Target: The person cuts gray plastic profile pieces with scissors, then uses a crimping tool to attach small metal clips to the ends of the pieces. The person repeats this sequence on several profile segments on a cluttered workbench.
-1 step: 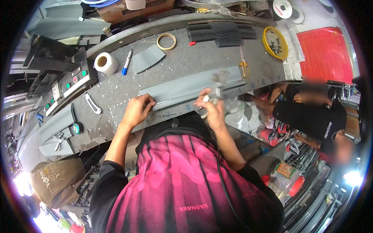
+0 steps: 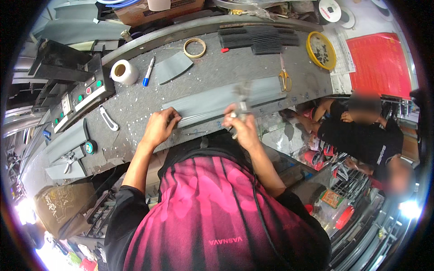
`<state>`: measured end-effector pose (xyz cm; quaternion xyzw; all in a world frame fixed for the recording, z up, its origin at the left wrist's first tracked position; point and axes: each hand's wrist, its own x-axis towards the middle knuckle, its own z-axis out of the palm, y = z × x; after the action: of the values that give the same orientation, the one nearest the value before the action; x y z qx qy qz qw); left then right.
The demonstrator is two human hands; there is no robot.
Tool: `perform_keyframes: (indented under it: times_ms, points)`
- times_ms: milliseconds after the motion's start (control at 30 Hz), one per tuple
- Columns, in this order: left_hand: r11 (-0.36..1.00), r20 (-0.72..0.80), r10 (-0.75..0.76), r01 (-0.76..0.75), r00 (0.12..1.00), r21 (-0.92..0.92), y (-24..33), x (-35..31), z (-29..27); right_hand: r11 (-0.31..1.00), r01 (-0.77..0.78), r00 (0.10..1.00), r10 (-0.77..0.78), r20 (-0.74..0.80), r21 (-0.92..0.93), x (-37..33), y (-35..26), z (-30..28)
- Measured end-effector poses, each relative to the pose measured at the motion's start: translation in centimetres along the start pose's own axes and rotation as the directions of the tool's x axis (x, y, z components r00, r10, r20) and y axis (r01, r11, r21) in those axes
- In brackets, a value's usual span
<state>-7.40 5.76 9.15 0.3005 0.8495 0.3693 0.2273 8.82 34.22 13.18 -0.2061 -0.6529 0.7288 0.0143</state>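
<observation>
Within a cluttered workshop, a dark grey workbench point(image 2: 212, 74) is spread across the view, its top speckled with small pale bits. Along its near edge a long grey strip point(image 2: 203, 103) is laid flat, its long axis run from the left end, nearer the wearer, to the right end, slightly farther off. Beyond its left end, a control box point(image 2: 93, 88) is fitted with green and red buttons. At the back, black pleated pieces point(image 2: 264, 40) are stacked.

The strip is stretched away to the right of the left hand point(image 2: 159, 128), by which its left near corner is met; whether that corner is pinched or only pressed by the bent fingers cannot be told. The right hand point(image 2: 244, 131) is placed by the near long edge, around mid-length, and is closed around a metal hand tool point(image 2: 242, 97). The tool's head is seen over the strip; contact cannot be made out through the blur.

A matte, smooth face is shown by the strip, with fine pale lines along its near edge, as of ridges or layers. Beyond the right end, yellow-handled scissors point(image 2: 285, 81) are left lying, and farther back a small red cap point(image 2: 224, 50).
</observation>
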Motion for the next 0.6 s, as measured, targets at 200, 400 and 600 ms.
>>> perform_keyframes:
  times_ms: [200, 400, 600]
  points:
    - [0.994, -0.037, -0.08, 0.077, 0.996, -0.079, 0.5, 1.1, -0.8, 0.912, -0.118, 0.866, 0.288, 0.408, -0.392, 1.3, 1.1, 3.6]
    - [0.998, -0.045, 0.004, -0.007, 0.999, -0.067, -1.0, 2.3, -0.8, 0.845, -0.197, 0.87, 0.384, 0.309, -0.497, 0.2, 4.3, 6.2]
    - [0.99, -0.059, 0.132, -0.135, 0.989, -0.041, -1.9, 1.7, -0.1, 0.74, -0.343, 0.848, 0.509, 0.149, -0.579, -1.7, 3.9, 7.7]
